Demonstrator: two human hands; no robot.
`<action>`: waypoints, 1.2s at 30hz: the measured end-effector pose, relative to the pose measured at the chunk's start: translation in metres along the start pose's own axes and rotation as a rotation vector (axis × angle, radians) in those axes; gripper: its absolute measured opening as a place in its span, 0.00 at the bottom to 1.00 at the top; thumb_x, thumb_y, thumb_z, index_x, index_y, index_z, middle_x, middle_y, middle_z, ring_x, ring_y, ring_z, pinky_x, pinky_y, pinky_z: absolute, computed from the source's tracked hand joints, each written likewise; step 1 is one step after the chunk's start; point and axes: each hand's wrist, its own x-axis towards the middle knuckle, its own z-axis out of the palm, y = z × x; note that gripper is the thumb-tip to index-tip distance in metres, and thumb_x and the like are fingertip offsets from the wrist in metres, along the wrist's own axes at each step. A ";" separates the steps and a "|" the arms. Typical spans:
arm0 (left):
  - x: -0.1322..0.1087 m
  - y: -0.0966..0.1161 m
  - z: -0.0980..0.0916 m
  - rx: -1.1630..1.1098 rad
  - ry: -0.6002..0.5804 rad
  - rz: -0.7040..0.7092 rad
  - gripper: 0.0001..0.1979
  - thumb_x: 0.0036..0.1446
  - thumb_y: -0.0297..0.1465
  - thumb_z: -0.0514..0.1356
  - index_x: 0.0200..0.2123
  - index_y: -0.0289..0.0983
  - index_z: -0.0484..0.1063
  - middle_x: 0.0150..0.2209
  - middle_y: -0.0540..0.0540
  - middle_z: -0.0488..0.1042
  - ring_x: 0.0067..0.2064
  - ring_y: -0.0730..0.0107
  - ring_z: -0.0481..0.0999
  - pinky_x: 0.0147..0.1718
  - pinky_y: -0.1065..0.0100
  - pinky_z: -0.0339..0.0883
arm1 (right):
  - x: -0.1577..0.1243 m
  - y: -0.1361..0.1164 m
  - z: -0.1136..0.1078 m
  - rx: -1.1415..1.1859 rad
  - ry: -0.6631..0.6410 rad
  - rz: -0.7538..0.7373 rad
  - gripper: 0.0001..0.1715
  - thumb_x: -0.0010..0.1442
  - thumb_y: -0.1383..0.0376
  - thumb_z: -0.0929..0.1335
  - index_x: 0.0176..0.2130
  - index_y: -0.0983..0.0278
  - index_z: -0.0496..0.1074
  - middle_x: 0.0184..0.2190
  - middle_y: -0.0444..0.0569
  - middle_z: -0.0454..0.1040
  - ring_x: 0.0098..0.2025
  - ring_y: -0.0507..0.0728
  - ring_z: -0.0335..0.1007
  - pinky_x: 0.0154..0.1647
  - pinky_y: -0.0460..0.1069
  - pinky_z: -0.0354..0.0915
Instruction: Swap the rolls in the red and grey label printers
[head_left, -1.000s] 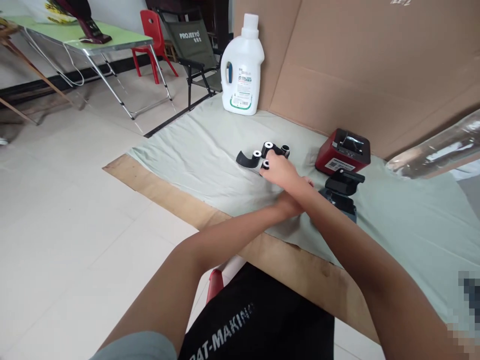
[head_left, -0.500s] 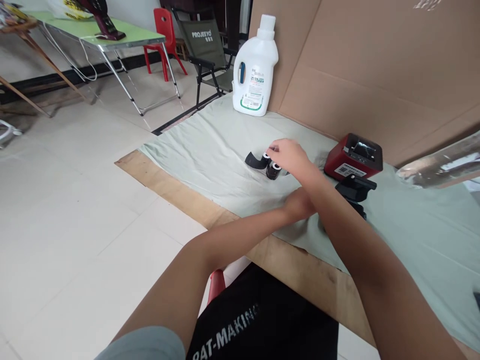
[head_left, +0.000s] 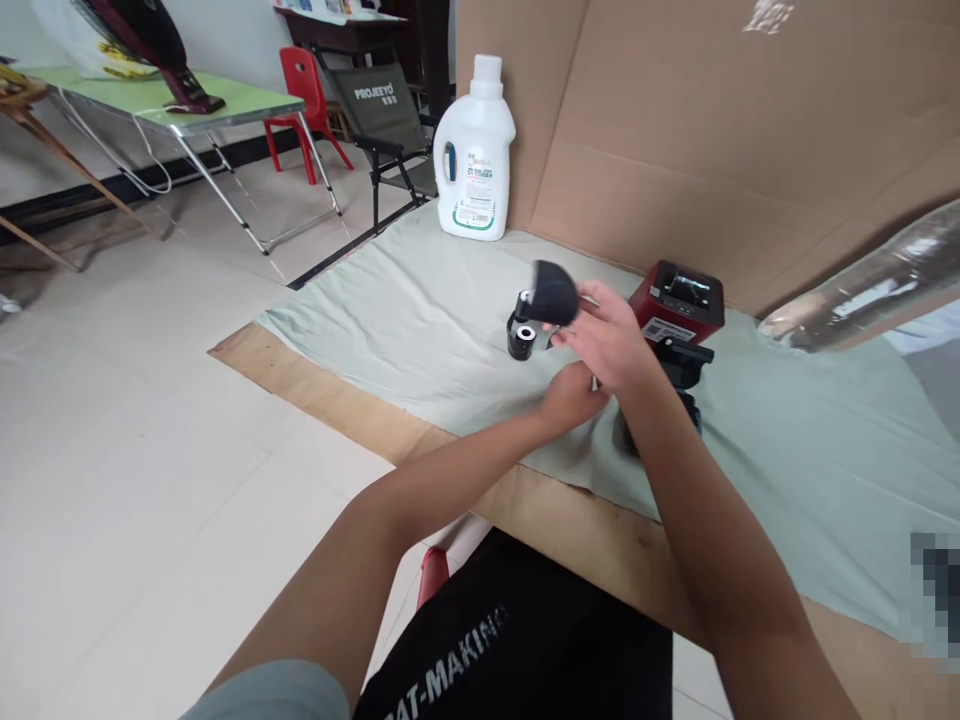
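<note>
My right hand (head_left: 606, 335) is raised over the cloth, its fingers closed on the curled end of a wide, thin black strip (head_left: 553, 291). The strip seems to come from a small black roll with a white core (head_left: 523, 298). Just in front of that stands a second black roll (head_left: 521, 343), also with a white core. Lower and nearer to me, my left hand (head_left: 574, 397) is closed below the right one; what its fingers grip, if anything, is too small to make out. To the right, partly behind my right forearm, sits a black device with a raised lid (head_left: 684, 362).
A red box-shaped machine (head_left: 679, 300) with a barcode label stands behind the black device. At the back are a white detergent bottle (head_left: 476, 165) and a cardboard wall (head_left: 697, 140). Clear plastic wrap (head_left: 847, 285) lies at right. A pale cloth (head_left: 390, 325) covers the wooden board (head_left: 330, 385).
My right hand has moved from above the rolls to their right and lifted the black strip off the cloth. My left hand now shows just below it. The camera view has shifted slightly.
</note>
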 end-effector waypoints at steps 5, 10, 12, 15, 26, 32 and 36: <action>-0.002 0.001 0.000 -0.072 0.083 0.077 0.05 0.67 0.32 0.60 0.37 0.39 0.69 0.27 0.53 0.67 0.29 0.71 0.66 0.33 0.66 0.62 | -0.070 0.001 -0.074 -0.005 0.075 0.086 0.33 0.46 0.42 0.78 0.42 0.54 0.66 0.41 0.49 0.76 0.42 0.63 0.75 0.39 0.57 0.70; -0.016 0.009 0.005 -0.295 0.036 0.150 0.16 0.75 0.44 0.50 0.55 0.42 0.68 0.38 0.49 0.72 0.31 0.72 0.68 0.33 0.68 0.64 | -0.084 0.015 -0.119 -0.185 0.119 0.004 0.21 0.50 0.57 0.79 0.39 0.57 0.69 0.43 0.50 0.77 0.45 0.62 0.75 0.46 0.57 0.71; -0.022 0.013 0.008 -0.273 0.013 0.143 0.21 0.71 0.48 0.57 0.59 0.42 0.66 0.38 0.50 0.72 0.31 0.72 0.67 0.33 0.68 0.64 | -0.082 0.013 -0.122 -0.200 0.063 0.036 0.19 0.51 0.58 0.78 0.38 0.57 0.70 0.42 0.50 0.77 0.46 0.62 0.75 0.46 0.57 0.72; -0.025 0.015 0.010 -0.179 0.036 0.127 0.28 0.64 0.49 0.66 0.60 0.43 0.67 0.31 0.52 0.67 0.31 0.71 0.67 0.33 0.67 0.63 | -0.082 0.005 -0.120 -0.205 -0.029 0.109 0.17 0.51 0.59 0.79 0.37 0.57 0.71 0.39 0.48 0.77 0.42 0.61 0.75 0.41 0.55 0.72; -0.011 0.006 -0.015 0.382 0.136 0.747 0.14 0.71 0.41 0.58 0.48 0.40 0.79 0.60 0.37 0.69 0.45 0.64 0.72 0.43 0.60 0.71 | -0.080 0.018 -0.132 -0.129 0.105 0.157 0.13 0.62 0.58 0.76 0.37 0.57 0.70 0.32 0.46 0.75 0.33 0.57 0.76 0.29 0.51 0.73; -0.007 0.015 -0.027 0.632 -0.228 0.923 0.21 0.71 0.24 0.50 0.52 0.45 0.81 0.51 0.43 0.81 0.46 0.66 0.78 0.46 0.62 0.73 | -0.073 0.023 -0.131 -0.126 0.334 0.303 0.14 0.68 0.57 0.72 0.34 0.58 0.68 0.23 0.44 0.67 0.26 0.56 0.71 0.25 0.51 0.73; -0.007 0.011 -0.023 0.462 -0.120 0.839 0.17 0.74 0.29 0.52 0.58 0.42 0.76 0.48 0.43 0.82 0.43 0.69 0.80 0.45 0.65 0.75 | -0.076 0.014 -0.121 -0.165 0.284 0.339 0.16 0.69 0.55 0.72 0.33 0.59 0.68 0.22 0.44 0.67 0.26 0.57 0.72 0.24 0.52 0.71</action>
